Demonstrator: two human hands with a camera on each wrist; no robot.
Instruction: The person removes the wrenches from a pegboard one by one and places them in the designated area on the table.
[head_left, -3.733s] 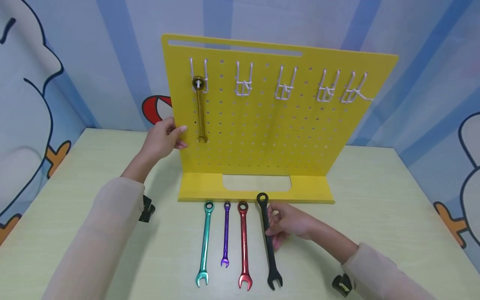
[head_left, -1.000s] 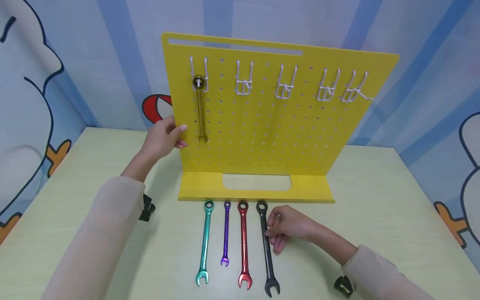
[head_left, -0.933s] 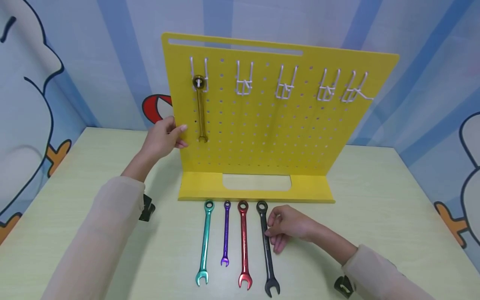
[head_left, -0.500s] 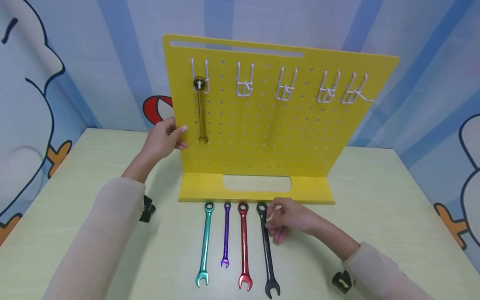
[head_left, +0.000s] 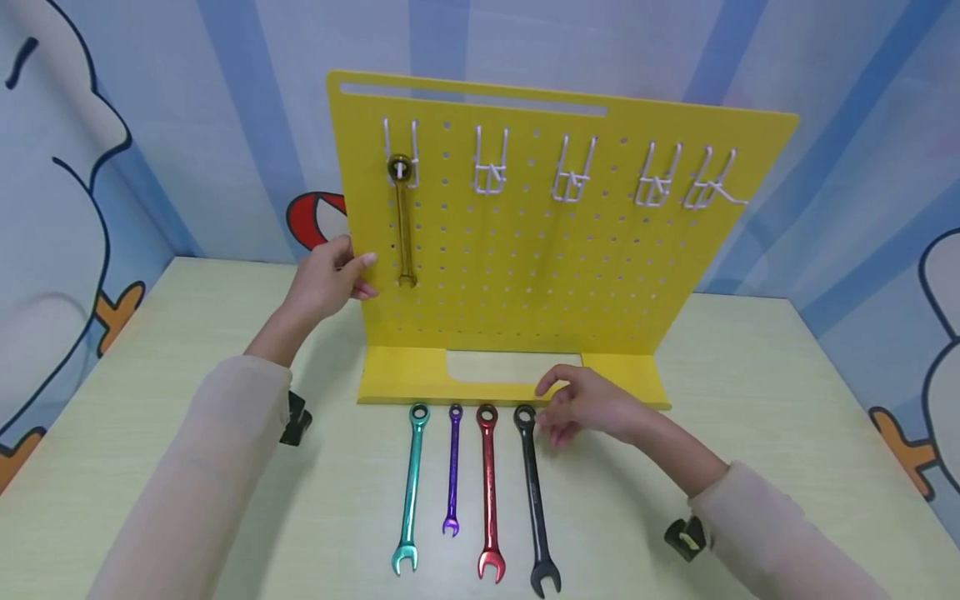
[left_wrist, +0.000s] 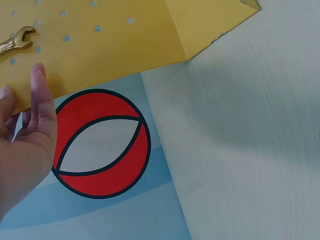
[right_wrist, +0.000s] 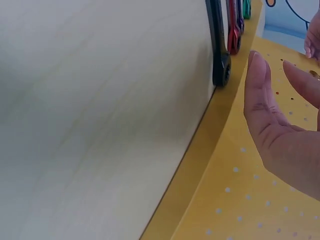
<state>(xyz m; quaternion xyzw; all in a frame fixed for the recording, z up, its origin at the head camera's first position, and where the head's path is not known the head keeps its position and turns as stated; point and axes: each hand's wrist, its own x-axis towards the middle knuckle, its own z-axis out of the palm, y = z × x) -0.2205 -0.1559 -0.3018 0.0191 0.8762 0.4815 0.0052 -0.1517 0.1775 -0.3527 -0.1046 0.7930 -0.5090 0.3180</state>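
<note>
Black and slim, the black wrench (head_left: 535, 498) is lying flat on the counter (head_left: 750, 400) just in front of the yellow pegboard (head_left: 525, 250), its ring end nearest the board's base and its open end pointing back toward the person; it is the rightmost of four wrenches lying side by side, with the red wrench (head_left: 488, 492) just beside it, then the purple wrench (head_left: 453, 468) and the teal wrench (head_left: 410, 487). The right hand (head_left: 588, 408) is hovering just beside the ring end, in front of the board's base, its fingers (right_wrist: 260, 95) loosely spread and holding nothing; they are sitting to the right of the ring, near it but not touching. The left hand (head_left: 326, 279) is resting against the left edge of the pegboard, its fingers lying relaxed on the edge, steadying it, close to the gold wrench (head_left: 402, 221) hanging from the leftmost hook. A good grasp, in my judgement, is calling for a pinch at the black wrench's neck just below the ring, lifting that end first so the red neighbour is not being nudged, while the left hand is bracing the board. The other white hooks (head_left: 570, 175) on the board are standing free.
</note>
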